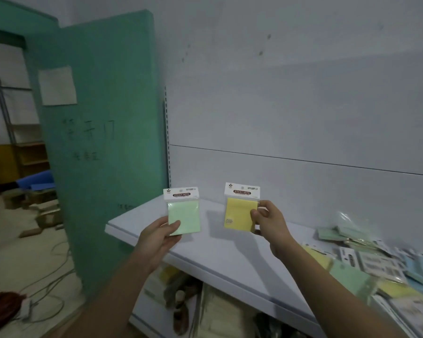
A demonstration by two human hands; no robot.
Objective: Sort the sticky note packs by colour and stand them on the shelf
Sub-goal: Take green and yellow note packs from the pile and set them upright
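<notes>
- A green sticky note pack [184, 217] is held upright in the left hand [156, 236], pinched at its lower left corner between the thumb on the front face and the fingers curled behind
- A yellow sticky note pack [239, 211] is held upright in the right hand [266, 222], its right edge being pinched between the thumb and the curled fingers
- Both packs are kept apart in the air, above the bare left part of the white shelf [230, 252], with their printed header cards turned toward the camera; this is judged to be done so that the two colours can be compared before placing
- The grips are taken at corner and edge only, so that the coloured faces are left uncovered and the bottom edges free to be set down
- A loose heap of unsorted packs [376, 264] in green, yellow and blue is seen lying flat at the right end of the shelf, some face down
- No pack is seen standing on the shelf yet, so the sorting is judged to be at its very start
- The shelf's back panel [303, 186] is likely to be used as a support, since thin packs may tip over if stood alone
- A green door [103, 142] is seen just left of the shelf
</notes>
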